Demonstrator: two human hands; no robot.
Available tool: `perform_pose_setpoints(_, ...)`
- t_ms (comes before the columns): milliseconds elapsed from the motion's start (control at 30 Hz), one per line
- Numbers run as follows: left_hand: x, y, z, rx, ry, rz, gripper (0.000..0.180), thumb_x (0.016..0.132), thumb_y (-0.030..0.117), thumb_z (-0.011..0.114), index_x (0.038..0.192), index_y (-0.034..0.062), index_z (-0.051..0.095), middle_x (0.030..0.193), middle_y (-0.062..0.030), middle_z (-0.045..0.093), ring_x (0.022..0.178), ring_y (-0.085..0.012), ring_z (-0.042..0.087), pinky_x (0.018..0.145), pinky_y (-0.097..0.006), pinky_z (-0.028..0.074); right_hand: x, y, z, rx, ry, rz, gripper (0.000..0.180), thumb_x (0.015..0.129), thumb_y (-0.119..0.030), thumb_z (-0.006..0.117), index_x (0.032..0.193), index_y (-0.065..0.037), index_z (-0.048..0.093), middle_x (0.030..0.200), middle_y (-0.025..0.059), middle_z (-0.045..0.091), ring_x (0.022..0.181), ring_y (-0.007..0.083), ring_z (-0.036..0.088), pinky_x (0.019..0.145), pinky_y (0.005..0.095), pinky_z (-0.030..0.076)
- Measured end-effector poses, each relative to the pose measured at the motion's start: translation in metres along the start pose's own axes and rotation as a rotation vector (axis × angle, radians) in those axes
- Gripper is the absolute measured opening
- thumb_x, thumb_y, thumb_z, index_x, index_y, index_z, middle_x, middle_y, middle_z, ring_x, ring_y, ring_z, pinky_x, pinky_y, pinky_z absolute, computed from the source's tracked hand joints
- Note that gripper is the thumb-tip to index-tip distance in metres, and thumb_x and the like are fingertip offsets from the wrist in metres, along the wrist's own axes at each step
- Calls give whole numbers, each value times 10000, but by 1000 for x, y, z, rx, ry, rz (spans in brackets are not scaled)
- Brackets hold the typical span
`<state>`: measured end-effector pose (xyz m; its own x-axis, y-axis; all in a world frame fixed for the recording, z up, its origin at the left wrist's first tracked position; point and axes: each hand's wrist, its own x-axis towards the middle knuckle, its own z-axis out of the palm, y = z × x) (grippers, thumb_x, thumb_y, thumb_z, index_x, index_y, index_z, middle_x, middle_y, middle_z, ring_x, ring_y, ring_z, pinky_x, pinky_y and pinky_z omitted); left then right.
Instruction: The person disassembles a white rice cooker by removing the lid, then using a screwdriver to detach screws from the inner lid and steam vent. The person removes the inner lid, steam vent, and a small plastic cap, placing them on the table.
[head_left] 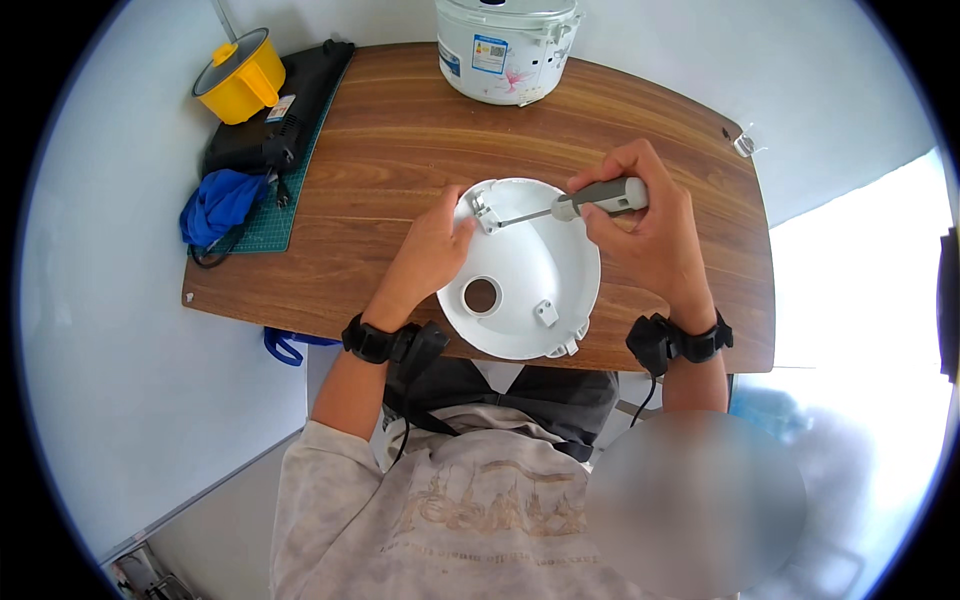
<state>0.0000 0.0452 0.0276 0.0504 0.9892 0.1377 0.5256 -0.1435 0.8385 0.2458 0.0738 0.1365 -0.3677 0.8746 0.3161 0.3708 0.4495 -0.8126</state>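
Note:
A round white plastic plate (530, 275) with a hole near its middle lies on the wooden table (400, 140) at its near edge. My left hand (432, 250) grips the plate's left rim. My right hand (650, 225) is closed around a grey-handled screwdriver (600, 198). The screwdriver's thin shaft points left, and its tip rests on a small white bracket (484, 208) at the plate's upper left. Both wrists wear black bands.
A white rice cooker (505, 45) stands at the table's far edge. At the far left are a yellow pot (240, 75), a black case (290, 110), a green cutting mat (275, 215) and a blue cloth (215, 205).

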Motion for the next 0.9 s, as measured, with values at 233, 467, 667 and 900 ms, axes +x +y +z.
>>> perform_pose_setpoints(233,-9,14,-6,-8,-30,-84,409,979,141,557,1353,-1,471,1226,-269,640,1143,-422,622,975,-460,478,-8,4,-4,6,24,-5,281,794,-52,750,1004,-54,563,952,41,748,736,120,642,692,269,531)
perform_pose_setpoints(467,-13,19,-6,-35,-38,-82,488,954,165,600,1399,25,458,1250,-243,641,1138,-385,641,981,-434,486,-20,0,-8,-78,72,-8,247,819,-113,764,990,-57,596,886,58,735,750,133,687,702,277,550)
perform_pose_setpoints(667,-14,20,-7,14,-39,-93,553,911,168,657,1407,43,450,1242,-242,646,1126,-387,648,976,-441,494,-27,-14,-12,-211,33,54,259,829,-177,780,993,-72,611,794,57,715,702,128,701,668,276,558)
perform_pose_setpoints(900,-18,24,-6,14,-27,-67,548,907,161,664,1396,33,451,1239,-248,645,1113,-397,652,970,-449,498,-31,-19,-11,-234,69,71,280,807,-214,831,968,-70,654,755,50,711,658,118,700,623,256,550)
